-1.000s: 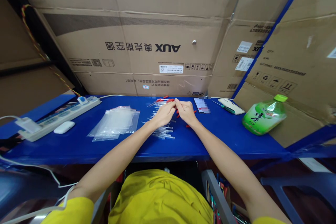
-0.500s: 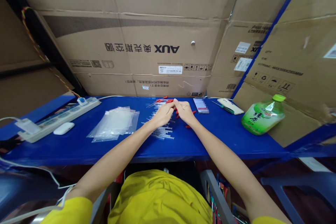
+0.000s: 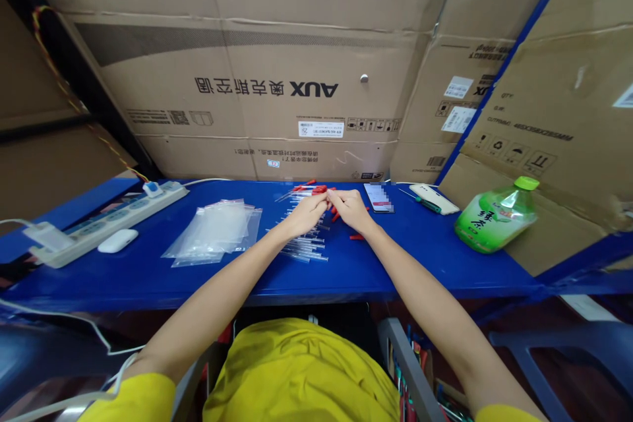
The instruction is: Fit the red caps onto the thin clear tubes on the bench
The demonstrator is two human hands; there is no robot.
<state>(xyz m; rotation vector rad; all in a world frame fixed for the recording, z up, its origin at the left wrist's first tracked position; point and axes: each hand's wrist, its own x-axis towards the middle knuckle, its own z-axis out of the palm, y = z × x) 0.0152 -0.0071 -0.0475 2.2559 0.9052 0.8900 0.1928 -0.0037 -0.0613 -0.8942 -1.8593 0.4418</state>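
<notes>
My left hand and my right hand meet fingertip to fingertip above the blue table, both closed in a pinch. What lies between the fingers is too small and covered to make out. Red handles show just behind my left fingertips. Several thin, clear-and-silvery rods lie in a loose pile under and in front of my left hand. Beside my right hand are more red pieces. At the pile's far left, a red-handled tool with a thin shaft rests on the table.
Clear plastic bags are stacked left of the rods. Further left are a power strip and a white case. On the right are a phone, a green screwdriver against a pale slab, and a green bottle.
My right hand has shifted very slightly, its fingers still meeting the left. The camera view has moved a little; the things on the table stay put.
</notes>
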